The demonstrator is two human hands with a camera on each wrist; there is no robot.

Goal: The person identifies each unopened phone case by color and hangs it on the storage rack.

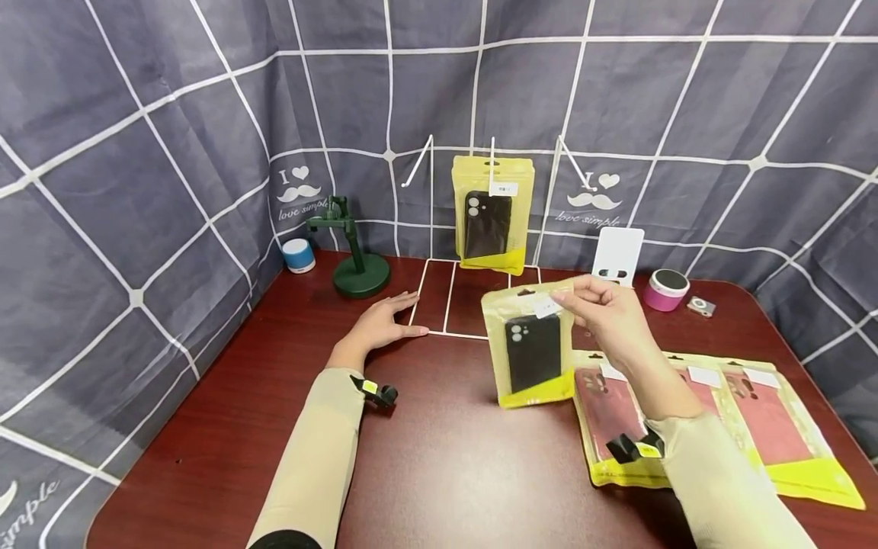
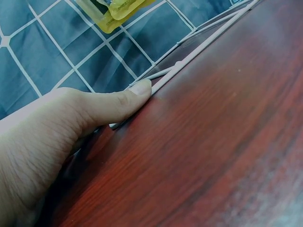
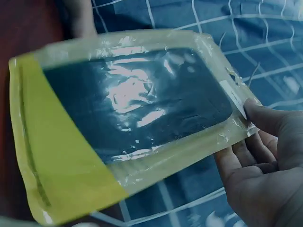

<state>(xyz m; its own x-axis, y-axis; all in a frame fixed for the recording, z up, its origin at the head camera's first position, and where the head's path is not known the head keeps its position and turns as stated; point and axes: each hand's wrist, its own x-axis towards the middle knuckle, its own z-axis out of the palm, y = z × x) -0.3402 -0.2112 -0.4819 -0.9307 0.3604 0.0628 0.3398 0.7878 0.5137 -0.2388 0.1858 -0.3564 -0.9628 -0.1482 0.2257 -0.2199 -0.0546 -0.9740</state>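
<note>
My right hand (image 1: 615,322) pinches the top right corner of a yellow-edged clear pouch (image 1: 533,347) holding a black phone case. In the right wrist view the pouch (image 3: 137,104) is held up by its label end, thumb on one face and fingers behind. A white wire display rack (image 1: 448,297) stands at the back of the table. My left hand (image 1: 380,324) rests at the rack's left front corner with fingers extended; its thumb (image 2: 116,105) touches the base wire. A similar pouch with a black case (image 1: 488,225) hangs on the rack's middle hook.
Pouches with red phone cases (image 1: 768,419) lie at the right, partly under my right forearm. Behind stand a green stand (image 1: 361,274), a blue round speaker (image 1: 298,256), a white card stand (image 1: 620,252), a pink speaker (image 1: 665,290) and a small silver gadget (image 1: 701,306). Two side hooks stick out.
</note>
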